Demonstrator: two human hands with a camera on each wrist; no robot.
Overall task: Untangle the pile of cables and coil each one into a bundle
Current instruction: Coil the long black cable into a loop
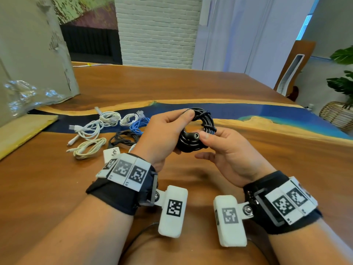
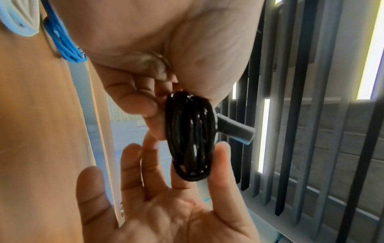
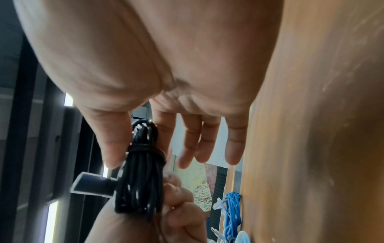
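Note:
A black cable (image 1: pixel 198 144), wound into a coil with a wrap round its strands, hangs in the air above the wooden table (image 1: pixel 267 159). My left hand (image 1: pixel 183 121) grips the coil's left side, thumb on top. My right hand (image 1: pixel 207 137) pinches the right side between thumb and forefinger, beside the barrel plug (image 1: pixel 194 135); its other fingers (image 3: pixel 207 144) are stretched out. The left wrist view shows the coil (image 2: pixel 190 139) edge-on with the plug (image 2: pixel 234 129) sticking out. In the right wrist view the coil (image 3: pixel 139 177) sits between my thumb (image 3: pixel 112 139) and the left hand below.
Several bundled cables lie to the left on the table: white ones (image 1: pixel 108 117), a blue one (image 1: pixel 138 126), a cream one (image 1: pixel 89 148), a black one (image 1: pixel 124 138), plus a white adapter (image 1: pixel 111 153). A cardboard box (image 1: pixel 38 54) with plastic wrap (image 1: pixel 24 98) stands far left.

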